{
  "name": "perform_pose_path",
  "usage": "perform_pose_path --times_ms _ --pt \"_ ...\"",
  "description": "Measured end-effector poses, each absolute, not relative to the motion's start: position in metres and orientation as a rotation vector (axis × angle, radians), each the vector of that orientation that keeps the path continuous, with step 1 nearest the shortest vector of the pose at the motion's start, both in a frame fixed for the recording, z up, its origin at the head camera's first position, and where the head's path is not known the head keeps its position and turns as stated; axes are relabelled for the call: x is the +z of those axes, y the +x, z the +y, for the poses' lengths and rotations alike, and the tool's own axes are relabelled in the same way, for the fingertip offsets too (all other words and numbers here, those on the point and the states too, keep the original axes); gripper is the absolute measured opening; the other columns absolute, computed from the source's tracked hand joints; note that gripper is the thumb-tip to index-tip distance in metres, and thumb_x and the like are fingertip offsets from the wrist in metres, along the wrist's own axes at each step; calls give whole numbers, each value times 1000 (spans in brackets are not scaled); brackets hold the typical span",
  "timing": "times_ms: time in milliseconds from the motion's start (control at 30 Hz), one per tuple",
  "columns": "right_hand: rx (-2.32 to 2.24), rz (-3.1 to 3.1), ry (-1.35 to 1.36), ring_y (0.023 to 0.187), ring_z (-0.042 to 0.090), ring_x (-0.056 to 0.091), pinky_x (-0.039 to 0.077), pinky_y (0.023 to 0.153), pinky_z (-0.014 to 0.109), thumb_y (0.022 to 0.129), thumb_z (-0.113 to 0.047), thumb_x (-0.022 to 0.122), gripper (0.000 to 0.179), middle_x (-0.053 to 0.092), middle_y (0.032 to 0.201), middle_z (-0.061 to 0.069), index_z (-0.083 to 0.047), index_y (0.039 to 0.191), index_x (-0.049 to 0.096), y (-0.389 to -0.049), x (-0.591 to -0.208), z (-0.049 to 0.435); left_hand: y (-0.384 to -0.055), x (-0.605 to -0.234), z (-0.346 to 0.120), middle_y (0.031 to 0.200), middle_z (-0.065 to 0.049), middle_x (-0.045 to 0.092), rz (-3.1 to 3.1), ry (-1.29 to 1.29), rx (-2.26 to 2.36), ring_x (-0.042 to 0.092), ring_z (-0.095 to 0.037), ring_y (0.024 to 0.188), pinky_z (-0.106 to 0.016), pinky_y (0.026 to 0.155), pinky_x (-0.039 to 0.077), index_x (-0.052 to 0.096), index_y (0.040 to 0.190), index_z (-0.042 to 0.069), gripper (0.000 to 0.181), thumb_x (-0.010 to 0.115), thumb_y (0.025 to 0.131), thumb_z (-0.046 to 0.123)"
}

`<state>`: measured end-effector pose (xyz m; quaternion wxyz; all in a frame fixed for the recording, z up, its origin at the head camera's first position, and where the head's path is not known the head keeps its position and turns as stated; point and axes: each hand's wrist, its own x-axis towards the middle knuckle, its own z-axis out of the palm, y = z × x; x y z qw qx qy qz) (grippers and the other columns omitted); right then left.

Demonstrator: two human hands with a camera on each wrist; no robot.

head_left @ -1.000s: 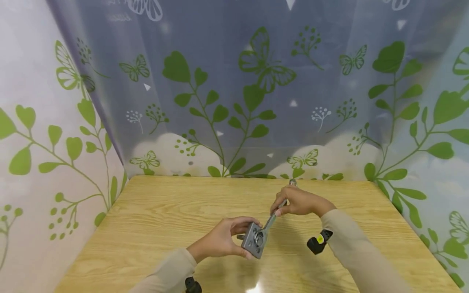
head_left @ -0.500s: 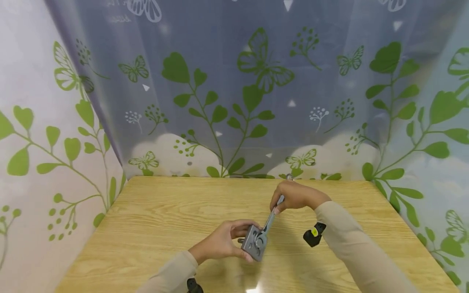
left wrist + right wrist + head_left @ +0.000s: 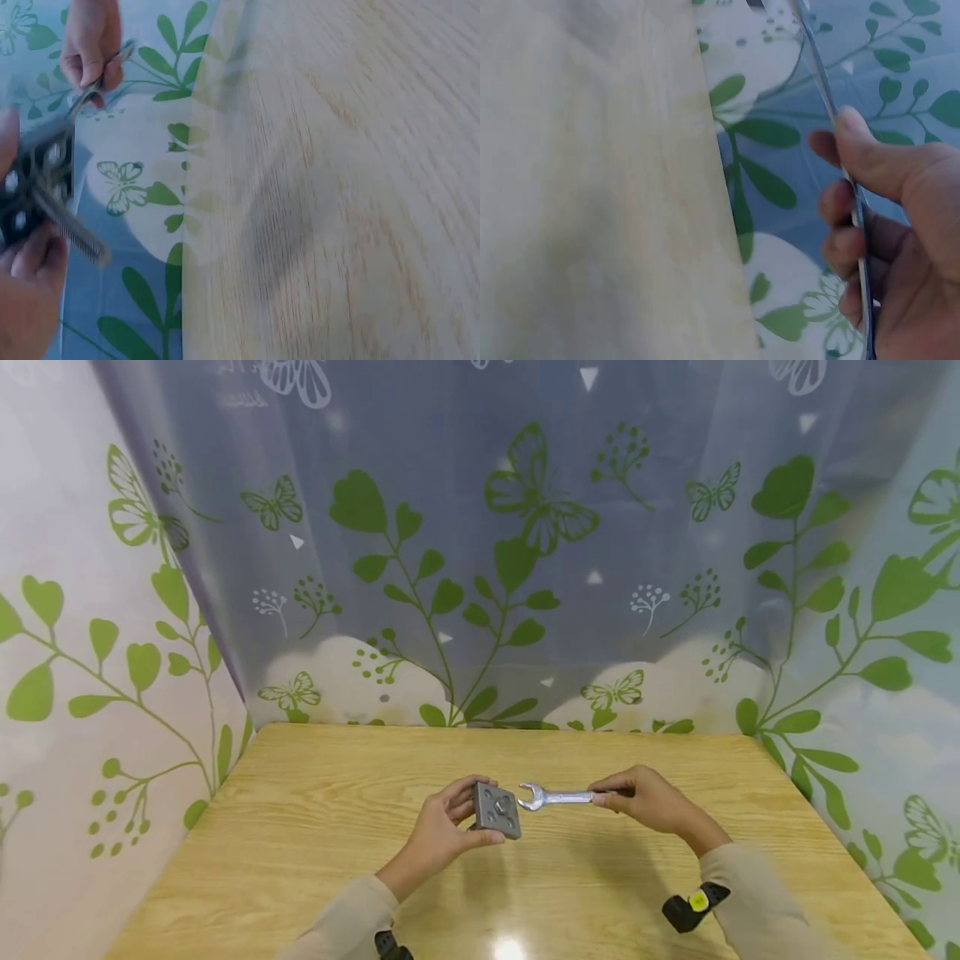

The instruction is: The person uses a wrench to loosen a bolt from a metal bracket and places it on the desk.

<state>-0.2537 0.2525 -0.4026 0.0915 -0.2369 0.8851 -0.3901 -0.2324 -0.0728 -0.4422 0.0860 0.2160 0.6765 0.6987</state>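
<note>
My left hand [image 3: 438, 831] holds a square grey metal plate [image 3: 487, 820] by its edges, thumb below and fingers above. Several holes pierce the plate, and a bolt head [image 3: 502, 807] sits at its middle. Out of the plate's back sticks the threaded bolt shank [image 3: 71, 225], seen in the left wrist view. My right hand [image 3: 648, 802] grips a silver wrench [image 3: 566, 797] by its handle. The wrench's open-end head points left, close to the plate's face and apart from the bolt head. Both hands are raised above the table.
A wood-grain table [image 3: 322, 785] lies under the hands. Behind it hangs a curtain [image 3: 450, 552] with green leaves and butterflies, and similar patterned sheets stand at both sides. A black wrist camera [image 3: 693, 906] is strapped on the right sleeve.
The wrench has come off the bolt head and swung from a steep slant to nearly level. My right hand has moved down and right; the plate has risen and shifted slightly left.
</note>
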Motion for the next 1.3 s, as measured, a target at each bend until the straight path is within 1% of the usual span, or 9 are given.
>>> perform_pose_path --times_ms 133,233,433,533,600,767,867,1033,1300 --pt "-1287 2698 -582 54 5 41 38 46 21 96 -24 59 36 63 76 2 4 118 65 -228 -424 237 -233 -444 -71 137 -21 52 2108 510 2166 54 -31 123 -30 94 52 45 137 0 77 83 72 12" --pt "-1403 2717 -488 57 6 44 41 47 20 96 -26 59 38 63 77 7 4 118 65 -211 -438 220 -233 -445 -69 135 -22 53 2164 487 2195 55 -33 122 -30 92 53 46 136 -1 76 83 71 11" --pt "-1626 2682 -327 71 12 58 50 58 18 95 -24 60 37 69 103 18 5 117 65 -187 -453 188 -230 -445 -66 137 -19 52 2190 483 2216 55 -32 122 -32 94 52 45 137 -2 78 83 71 10" --pt "-1667 2684 -267 67 16 57 49 55 19 95 -22 61 35 69 102 20 6 115 65 -181 -454 176 -230 -447 -66 138 -20 51 2223 493 2213 54 -33 123 -33 95 51 44 138 -3 79 83 71 9" --pt "-1675 2706 -262 70 19 60 51 58 19 94 -21 61 34 69 104 20 6 113 66 -179 -454 171 -231 -447 -66 138 -19 51 2240 488 2214 54 -33 123 -33 96 51 44 138 -3 79 84 70 9" --pt "-1670 2727 -252 70 18 60 52 58 19 94 -24 61 34 70 100 18 5 112 67 -177 -455 162 -231 -448 -68 138 -20 51 2241 474 2226 54 -33 123 -33 96 51 46 137 -2 78 84 70 9" --pt "-1635 2719 -230 62 12 54 48 52 18 95 -26 60 36 70 88 13 4 113 67 -176 -457 159 -230 -450 -69 138 -21 51 2253 468 2223 54 -33 123 -33 97 50 47 136 0 76 84 70 10" --pt "-1605 2697 -201 54 7 45 41 45 18 95 -25 59 36 60 69 8 5 115 66 -174 -458 153 -229 -452 -70 137 -19 53 2275 444 2213 53 -32 124 -34 99 49 47 136 0 76 84 70 11" --pt "-1655 2624 -161 48 4 38 32 41 14 95 -27 60 36 50 60 0 4 112 68 -171 -459 146 -229 -454 -71 134 -18 55 2269 434 2226 54 -31 123 -35 99 49 50 134 2 74 84 70 11"
